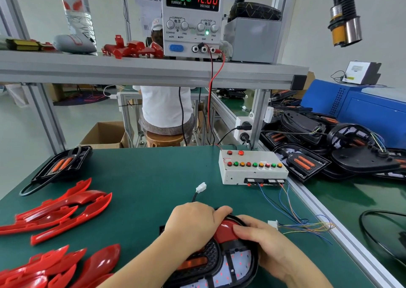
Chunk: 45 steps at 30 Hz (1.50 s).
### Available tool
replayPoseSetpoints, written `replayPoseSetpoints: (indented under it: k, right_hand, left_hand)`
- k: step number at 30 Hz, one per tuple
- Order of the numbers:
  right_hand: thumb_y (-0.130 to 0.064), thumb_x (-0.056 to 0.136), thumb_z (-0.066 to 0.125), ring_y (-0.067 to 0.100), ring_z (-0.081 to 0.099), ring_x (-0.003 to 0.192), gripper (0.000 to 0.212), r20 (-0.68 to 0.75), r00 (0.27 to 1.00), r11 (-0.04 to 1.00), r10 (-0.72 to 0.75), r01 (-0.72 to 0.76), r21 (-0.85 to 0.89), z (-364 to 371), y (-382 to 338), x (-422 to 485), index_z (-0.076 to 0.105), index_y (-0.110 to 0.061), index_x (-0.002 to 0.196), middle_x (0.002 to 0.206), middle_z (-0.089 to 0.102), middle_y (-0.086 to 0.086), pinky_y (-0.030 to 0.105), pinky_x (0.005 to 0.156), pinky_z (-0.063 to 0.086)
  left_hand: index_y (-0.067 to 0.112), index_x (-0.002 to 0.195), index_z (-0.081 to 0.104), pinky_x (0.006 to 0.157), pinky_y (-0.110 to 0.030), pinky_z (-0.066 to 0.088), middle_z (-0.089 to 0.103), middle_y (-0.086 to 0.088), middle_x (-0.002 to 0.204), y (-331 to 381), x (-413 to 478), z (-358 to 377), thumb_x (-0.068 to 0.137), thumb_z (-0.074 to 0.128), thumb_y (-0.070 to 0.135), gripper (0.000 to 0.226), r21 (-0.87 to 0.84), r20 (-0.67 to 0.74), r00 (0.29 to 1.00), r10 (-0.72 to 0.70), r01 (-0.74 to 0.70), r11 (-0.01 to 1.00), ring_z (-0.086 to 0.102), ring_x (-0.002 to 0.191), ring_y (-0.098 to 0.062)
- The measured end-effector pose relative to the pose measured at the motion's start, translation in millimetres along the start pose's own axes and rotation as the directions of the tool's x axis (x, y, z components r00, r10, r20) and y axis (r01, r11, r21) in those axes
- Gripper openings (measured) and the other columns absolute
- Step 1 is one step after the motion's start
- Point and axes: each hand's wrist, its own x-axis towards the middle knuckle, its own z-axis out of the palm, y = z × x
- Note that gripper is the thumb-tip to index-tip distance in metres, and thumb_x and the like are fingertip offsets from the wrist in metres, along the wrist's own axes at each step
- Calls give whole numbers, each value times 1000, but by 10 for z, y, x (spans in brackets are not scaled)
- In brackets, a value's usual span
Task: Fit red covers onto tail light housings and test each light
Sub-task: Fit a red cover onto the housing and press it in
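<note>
On the left of the green desk lie spare red covers, scattered in two loose groups, with a lone black housing just behind them near the desk's edge. Toward the middle, close to the near edge, the left hand is curled over the far end of the tail light housing, its fingers wrapped round the red cover seated there. A white connector on a black lead lies on the desk just beyond this hand. The right hand grips the housing's right edge, thumb pressed onto the red cover. Farther back and to the right stands a white test box with a row of coloured buttons, thin wires trailing from its front. Beyond the desk's right rail sits a heap of black housings.
</note>
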Motion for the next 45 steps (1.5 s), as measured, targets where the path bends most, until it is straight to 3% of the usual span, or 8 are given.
replayPoseSetpoints:
  k: [9, 13, 15, 23, 30, 36, 39, 45]
  right_hand:
    - [-20, 78, 66, 31, 65, 94, 45, 0, 999, 999, -46, 46, -16, 59, 11, 2, 63, 0, 118, 116, 66, 28, 37, 83, 52]
    - [-22, 80, 65, 34, 64, 98, 44, -38, 998, 998, -52, 53, 22, 88, 38, 34, 64, 2, 117, 118, 63, 30, 42, 89, 50]
    - [-25, 87, 59, 37, 62, 102, 43, -79, 997, 997, -26, 31, 65, 79, 79, 64, 63, 3, 119, 120, 62, 30, 50, 97, 47]
    - [-22, 77, 61, 24, 72, 73, 37, -95, 993, 978, 73, -53, 202, 15, 141, 128, 65, -6, 110, 96, 73, 14, 32, 57, 57]
    - [-22, 74, 61, 26, 72, 75, 31, -63, 996, 972, 58, -43, 229, 17, 163, 136, 71, -9, 101, 98, 73, 16, 32, 58, 57]
    - [-24, 73, 62, 27, 72, 78, 39, -87, 994, 976, 64, -44, 213, 67, 147, 120, 69, -8, 109, 103, 73, 17, 34, 64, 58]
    - [-24, 75, 61, 29, 72, 84, 46, -78, 994, 977, 71, -54, 208, 69, 135, 116, 66, -4, 115, 110, 71, 19, 36, 66, 59]
    - [-25, 77, 59, 33, 70, 91, 49, -69, 995, 980, 71, -56, 192, 81, 121, 92, 64, -3, 121, 117, 68, 22, 40, 71, 60]
  left_hand:
    - [29, 124, 46, 72, -43, 49, 51, -1, 80, -58, -9, 11, 104, 23, 41, 33, -206, -31, 991, -133, 124, 971, 57, 84, -30]
    - [28, 95, 71, 93, -34, 43, 66, 7, 90, -311, -67, -61, 78, 8, 82, 84, -773, 152, 968, -200, 243, 586, 61, 92, -14]
    - [33, 90, 71, 90, -31, 44, 67, 6, 89, -492, -125, -123, 75, 9, 82, 81, -834, 166, 951, -262, 277, 477, 61, 85, -10]
    - [28, 96, 66, 86, -27, 49, 67, 11, 98, -1107, -837, -219, 85, 59, 51, 26, -424, 213, 888, -407, 460, 781, 62, 93, -8]
    - [24, 118, 56, 72, -27, 39, 62, 8, 116, -1185, -1248, -235, 70, 71, 60, 62, -27, 522, 712, -470, 564, 825, 58, 104, -16]
    - [27, 120, 47, 64, -27, 28, 57, 7, 117, -1222, -1194, -6, 74, 68, 54, 57, 38, 405, 785, -470, 499, 866, 51, 109, -19]
    - [29, 117, 47, 78, -31, 31, 46, 7, 101, -1315, -1085, 95, 72, 67, 56, 57, -117, 335, 821, -462, 523, 844, 39, 95, -18]
    - [30, 118, 47, 95, -35, 31, 53, 11, 115, -1345, -698, 240, 74, 63, 53, 52, -207, 99, 924, -370, 383, 900, 39, 116, -17]
